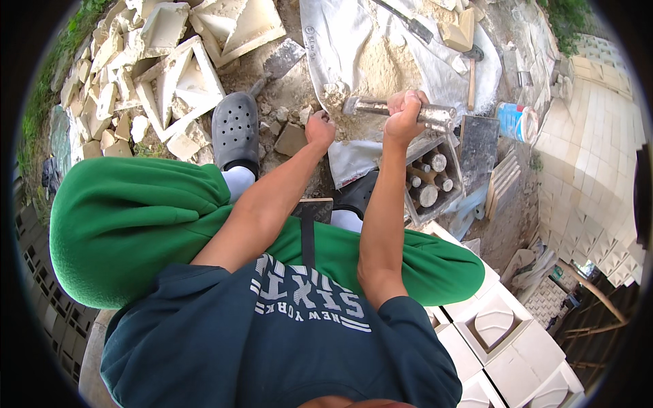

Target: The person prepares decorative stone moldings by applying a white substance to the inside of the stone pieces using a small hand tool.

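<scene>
My right hand (405,117) is wrapped round a thick, dusty bar-shaped tool (439,117). The tool lies almost level across the view, its narrower, blunt end (349,106) pointing left toward a pile of pale powder. My left hand (320,129) is closed in a fist low over the rubble, to the left of that end; anything inside its fingers is hidden. Small pale lumps (335,94) lie just beyond my left hand. A squarish tan block (291,139) rests on the ground beside it. The tool and my left hand are apart.
Below my right hand stands a grey crate (413,209) of dusty cylinders. Broken cream tiles (180,88) heap up at the left. Powder (384,64) covers a white sheet (326,34), near a wooden-handled hammer (472,85). A bucket (517,122) lies right; carved blocks (520,360) stand at lower right.
</scene>
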Available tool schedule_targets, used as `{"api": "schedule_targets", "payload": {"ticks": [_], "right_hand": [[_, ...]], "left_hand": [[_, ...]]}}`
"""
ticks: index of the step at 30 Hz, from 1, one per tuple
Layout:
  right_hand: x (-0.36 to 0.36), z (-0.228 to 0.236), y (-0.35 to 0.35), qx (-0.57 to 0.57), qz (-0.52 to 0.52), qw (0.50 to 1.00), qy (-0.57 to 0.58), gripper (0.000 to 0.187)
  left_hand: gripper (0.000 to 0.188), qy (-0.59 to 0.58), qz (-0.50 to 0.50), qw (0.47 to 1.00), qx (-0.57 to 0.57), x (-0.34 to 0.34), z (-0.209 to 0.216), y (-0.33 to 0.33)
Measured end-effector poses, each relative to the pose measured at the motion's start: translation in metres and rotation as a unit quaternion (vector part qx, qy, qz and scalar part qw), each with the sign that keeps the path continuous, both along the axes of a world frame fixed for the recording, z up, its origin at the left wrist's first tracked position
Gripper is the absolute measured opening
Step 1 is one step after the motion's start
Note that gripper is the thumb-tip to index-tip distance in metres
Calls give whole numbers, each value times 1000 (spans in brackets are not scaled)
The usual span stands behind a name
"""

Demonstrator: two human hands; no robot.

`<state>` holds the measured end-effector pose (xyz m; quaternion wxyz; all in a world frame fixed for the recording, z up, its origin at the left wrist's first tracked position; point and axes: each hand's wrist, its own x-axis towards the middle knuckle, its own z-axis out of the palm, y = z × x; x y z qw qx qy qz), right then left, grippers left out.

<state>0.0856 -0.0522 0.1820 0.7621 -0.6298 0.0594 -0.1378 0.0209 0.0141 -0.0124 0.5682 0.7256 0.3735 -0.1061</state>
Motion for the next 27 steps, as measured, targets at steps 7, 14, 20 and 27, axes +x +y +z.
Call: {"api": "schedule_targets", "payload": {"ticks": [7,14,20,27], "right_hand": [[-6,62,-7,43,14,996,-71,24],[-5,1,14,-3,-16,1000,-2,27],[-12,50,-7,63,17,996,-64,26],[-19,-4,-12,53,-22,998,-6,26]], "left_hand": [[34,24,-4,1000,-9,-2,1,8],[30,49,-6,999,13,0,9,2],[25,19,26,999,38,8,11,6],[27,20,-5,999,37,4,3,2]]}}
